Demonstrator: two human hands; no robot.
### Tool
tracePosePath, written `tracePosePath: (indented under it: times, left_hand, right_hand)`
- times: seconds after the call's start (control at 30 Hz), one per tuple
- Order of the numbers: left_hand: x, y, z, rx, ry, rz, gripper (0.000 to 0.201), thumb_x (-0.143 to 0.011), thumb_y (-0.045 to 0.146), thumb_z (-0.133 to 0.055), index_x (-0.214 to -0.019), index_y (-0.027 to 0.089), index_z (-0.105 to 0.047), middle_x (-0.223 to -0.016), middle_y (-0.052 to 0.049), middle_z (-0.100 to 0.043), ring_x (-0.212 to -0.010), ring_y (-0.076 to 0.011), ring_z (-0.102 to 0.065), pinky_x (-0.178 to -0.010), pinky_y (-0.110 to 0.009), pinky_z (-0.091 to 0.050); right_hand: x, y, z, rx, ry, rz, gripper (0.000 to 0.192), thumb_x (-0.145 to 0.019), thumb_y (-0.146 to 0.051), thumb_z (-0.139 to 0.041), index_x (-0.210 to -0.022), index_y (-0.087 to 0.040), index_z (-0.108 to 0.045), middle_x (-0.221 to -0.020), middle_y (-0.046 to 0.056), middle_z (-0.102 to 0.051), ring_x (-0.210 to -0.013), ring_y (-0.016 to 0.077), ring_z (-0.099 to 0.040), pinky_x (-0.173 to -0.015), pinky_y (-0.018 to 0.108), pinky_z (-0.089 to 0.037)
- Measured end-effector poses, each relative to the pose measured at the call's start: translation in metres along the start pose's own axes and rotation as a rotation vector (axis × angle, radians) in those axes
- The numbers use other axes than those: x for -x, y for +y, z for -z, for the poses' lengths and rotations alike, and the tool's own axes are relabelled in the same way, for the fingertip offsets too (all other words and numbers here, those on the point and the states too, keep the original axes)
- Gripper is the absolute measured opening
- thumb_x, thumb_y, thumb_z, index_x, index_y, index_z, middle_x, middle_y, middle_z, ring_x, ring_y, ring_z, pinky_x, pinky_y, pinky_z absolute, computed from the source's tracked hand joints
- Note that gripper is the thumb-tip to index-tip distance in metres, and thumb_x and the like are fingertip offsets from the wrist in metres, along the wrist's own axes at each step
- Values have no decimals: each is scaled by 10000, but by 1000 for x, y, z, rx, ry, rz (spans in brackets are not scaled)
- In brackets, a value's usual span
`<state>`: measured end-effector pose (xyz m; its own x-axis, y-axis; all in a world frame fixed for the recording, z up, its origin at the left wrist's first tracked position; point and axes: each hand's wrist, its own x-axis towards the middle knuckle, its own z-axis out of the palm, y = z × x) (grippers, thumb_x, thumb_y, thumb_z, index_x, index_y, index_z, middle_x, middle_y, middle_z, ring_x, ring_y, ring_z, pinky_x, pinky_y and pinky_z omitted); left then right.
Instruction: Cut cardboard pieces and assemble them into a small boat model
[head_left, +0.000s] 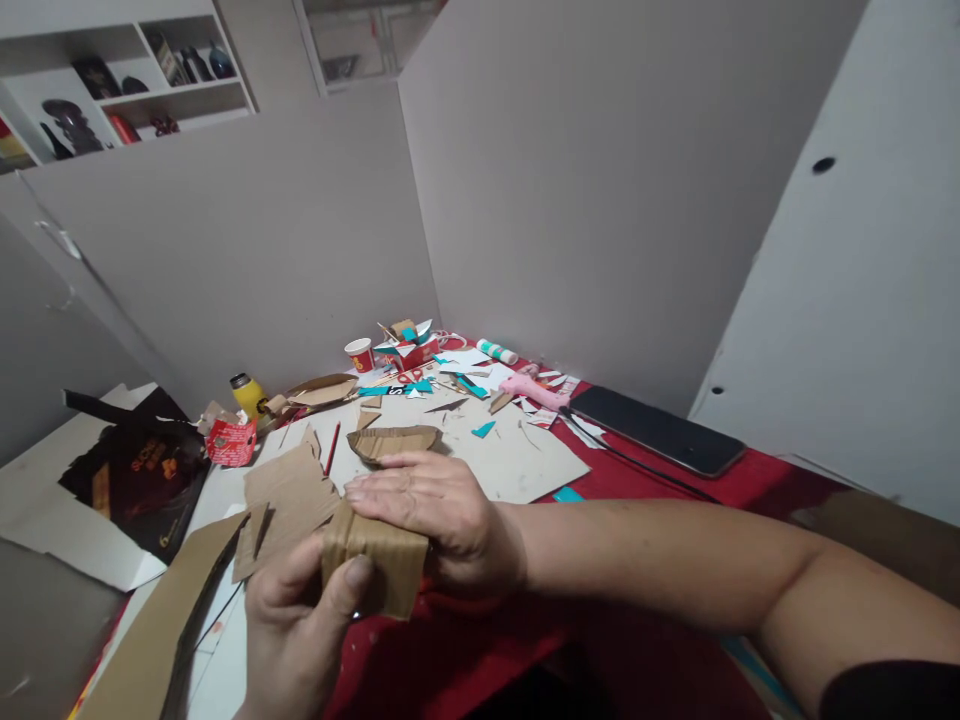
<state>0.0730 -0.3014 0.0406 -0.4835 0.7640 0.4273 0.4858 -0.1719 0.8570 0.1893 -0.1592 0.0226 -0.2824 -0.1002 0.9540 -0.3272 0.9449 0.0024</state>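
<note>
A folded piece of brown cardboard point(390, 570) is held between my two hands at the near edge of the table. My left hand point(300, 610) grips its left end, with the thumb pressed on the near face and the fingers mostly hidden behind. Across its top and far side lies my right hand point(431, 510), fingers stretched together and the thumb out of sight. Just beyond my right fingers sits a boat-shaped cardboard piece point(394, 442). A flat corrugated sheet point(289, 490) rests to the left, beyond my left hand.
A pink glue gun point(534, 390) with a black cable and a dark phone point(660, 428) lie at the right. A red pencil point(331, 450), paper cup point(360, 354), yellow bottle point(249, 395) and glue stick point(496, 351) stand or lie farther back. Paper scraps cover the white board point(532, 465).
</note>
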Motion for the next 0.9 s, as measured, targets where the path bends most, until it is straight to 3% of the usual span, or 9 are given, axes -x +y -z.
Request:
tracePosePath:
  times: [0.1, 0.23, 0.37, 0.5, 0.63, 0.77, 0.9]
  left_hand:
    - [-3, 4, -1, -49, 26, 14, 356, -721, 470, -723, -513, 206, -607, -494, 15, -482, -498, -126, -398, -475, -233, -352]
    - [-14, 4, 2, 134, -149, 165, 311, -610, 482, -805, -619, 189, -699, -550, 0, -570, -517, -135, -462, -481, -233, -394]
    - [-18, -3, 3, 172, -253, 88, 237, -678, 383, -782, -623, 171, -691, -548, -2, -565, -513, -127, -468, -477, -219, -412]
    - [-9, -13, 4, 195, -150, 6, 185, -727, 333, -756, -665, 172, -689, -582, 5, -585, -541, -120, -489, -499, -198, -434]
    - [-4, -13, 1, 324, -67, 97, 161, -715, 320, -778, -745, 173, -721, -607, 5, -597, -560, -117, -507, -514, -193, -463]
    - [-15, -8, -8, 517, -35, 228, 200, -677, 335, -812, -782, 182, -738, -654, 5, -624, -564, -104, -543, -530, -185, -493]
    - [-32, -11, -7, 539, -66, 257, 223, -649, 305, -839, -808, 172, -756, -744, -14, -679, -615, -101, -592, -603, -191, -531]
  right_hand:
    - [1, 3, -2, 21, -8, -5, 288, -867, -175, -486, -1118, -102, -608, -1056, 138, -741, -1034, 160, -691, -917, 299, -531]
    - [1, 15, 2, 178, -33, 100, 277, -891, -189, -458, -1102, -103, -616, -1032, 125, -749, -1012, 193, -702, -952, 391, -516]
    - [-3, 14, 5, 177, -10, 90, 273, -865, -168, -476, -1085, -88, -616, -1026, 138, -748, -989, 198, -709, -929, 389, -530]
    - [-5, -3, 4, 35, 44, -17, 257, -849, -143, -509, -1073, -74, -615, -1000, 147, -751, -957, 184, -718, -864, 302, -567]
    - [-1, -15, -2, -2, 31, -119, 287, -864, -134, -503, -1130, -83, -598, -1018, 128, -749, -933, 159, -720, -831, 242, -578]
    - [2, -4, -10, 143, 48, -67, 277, -888, -149, -474, -1100, -38, -613, -977, 146, -750, -879, 185, -728, -776, 272, -602]
    - [0, 11, -5, 292, -40, -29, 303, -897, -159, -475, -1137, -40, -616, -1092, 169, -720, -996, 220, -697, -835, 350, -594]
